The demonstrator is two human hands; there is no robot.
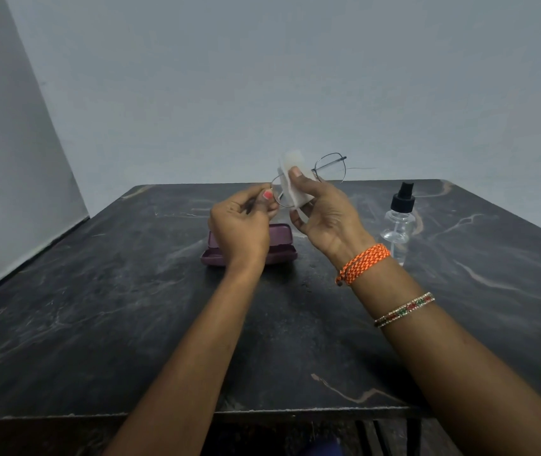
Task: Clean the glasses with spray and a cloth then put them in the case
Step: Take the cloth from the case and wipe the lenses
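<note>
Both hands' fingers [267,200] pinch glasses [326,169], cloth [290,182] between.

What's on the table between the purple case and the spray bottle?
Nothing: the head view shows bare dark table between the case and spray bottle.

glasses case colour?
Dark purple case, lying on the table; head view.

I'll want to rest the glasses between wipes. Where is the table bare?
Bare table lies left of the purple case, along the near edge under the forearms, and right of the spray bottle. Between case and bottle it is tight.
</note>
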